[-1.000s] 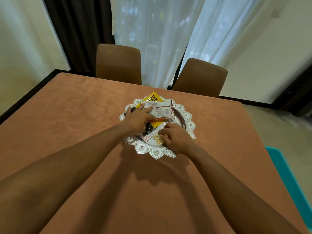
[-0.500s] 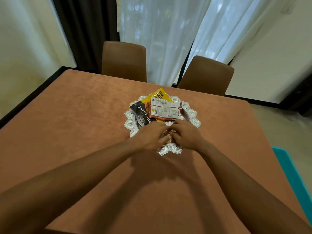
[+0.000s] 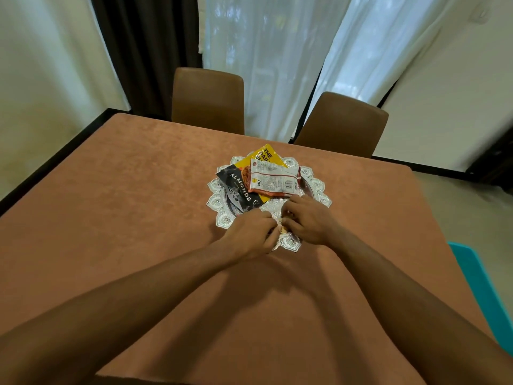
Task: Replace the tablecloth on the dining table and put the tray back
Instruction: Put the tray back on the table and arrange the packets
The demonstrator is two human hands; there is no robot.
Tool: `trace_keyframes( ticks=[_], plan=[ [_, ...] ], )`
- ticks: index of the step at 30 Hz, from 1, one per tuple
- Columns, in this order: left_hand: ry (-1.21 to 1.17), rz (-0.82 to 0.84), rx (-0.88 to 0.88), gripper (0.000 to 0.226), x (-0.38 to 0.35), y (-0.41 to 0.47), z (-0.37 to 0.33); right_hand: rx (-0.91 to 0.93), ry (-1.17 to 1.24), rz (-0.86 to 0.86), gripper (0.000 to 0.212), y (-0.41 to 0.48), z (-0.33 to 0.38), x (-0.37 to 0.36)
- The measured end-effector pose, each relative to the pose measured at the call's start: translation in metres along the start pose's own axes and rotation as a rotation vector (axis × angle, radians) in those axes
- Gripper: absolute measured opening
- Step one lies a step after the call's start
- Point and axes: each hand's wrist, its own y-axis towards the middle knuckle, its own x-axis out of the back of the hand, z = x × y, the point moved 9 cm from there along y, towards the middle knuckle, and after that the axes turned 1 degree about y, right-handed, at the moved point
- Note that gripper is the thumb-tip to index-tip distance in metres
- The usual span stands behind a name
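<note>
The table (image 3: 138, 245) is covered edge to edge by a brown tablecloth (image 3: 374, 218), lying flat. A silver tray (image 3: 316, 182) with a scalloped rim sits on the cloth, near the centre and toward the far side.

Tray contents, far half:
- a black packet (image 3: 236, 190) marked ALMONDS, at the left;
- a yellow packet (image 3: 263, 158), at the far edge, partly covered;
- a white packet (image 3: 274, 179) with red ends, lying on top of the other two.

Both hands are over the near half of the tray, side by side and almost touching. The left hand (image 3: 249, 234) rests at the near-left rim; its fingers (image 3: 270, 232) are curled inward and narrow. The right hand (image 3: 308, 220) rests at the near-right part; its fingers (image 3: 288, 208) are also curled, pointing toward the left hand. A small pale item shows between the two sets of fingers; whether either hand grips it or the rim cannot be told. The packets lie just beyond the fingers, apart from them.

Two brown chairs (image 3: 208, 98) stand at the far side of the table, with curtains (image 3: 263, 51) behind them. A teal object (image 3: 483, 295) is at the right, beside the table.
</note>
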Motion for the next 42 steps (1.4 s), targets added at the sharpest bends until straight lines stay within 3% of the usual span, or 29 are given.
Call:
trace_keyframes(
  ticks=[12,18,24,29,33,36,39,42],
  plan=[
    [-0.081,0.155,0.007,0.034,-0.010,0.013,0.012,0.042,0.075,0.050,0.030,0.002,0.013,-0.013],
    [-0.049,0.261,0.023,0.034,-0.014,0.017,0.018,-0.109,0.054,0.041,0.040,0.003,0.008,-0.015],
    [-0.005,0.232,0.066,0.037,-0.010,0.023,0.023,-0.185,0.080,0.058,0.051,0.006,0.004,-0.013],
    [-0.126,0.164,0.140,0.041,-0.004,0.032,0.034,-0.212,0.155,0.031,0.055,0.017,0.002,-0.010],
    [-0.345,0.109,0.277,0.048,0.001,0.040,0.044,-0.255,0.189,-0.008,0.053,0.024,-0.004,-0.004],
    [-0.598,0.031,0.478,0.048,0.008,0.044,0.054,-0.370,0.291,-0.117,0.061,0.024,-0.014,0.003],
    [-1.004,-0.099,0.838,0.037,0.004,0.038,0.065,-0.603,0.546,-0.289,0.062,0.018,-0.031,0.017],
    [-1.427,-0.114,1.023,0.037,-0.011,0.037,0.060,-0.866,0.989,-0.385,0.047,0.014,-0.036,0.015]
  ],
)
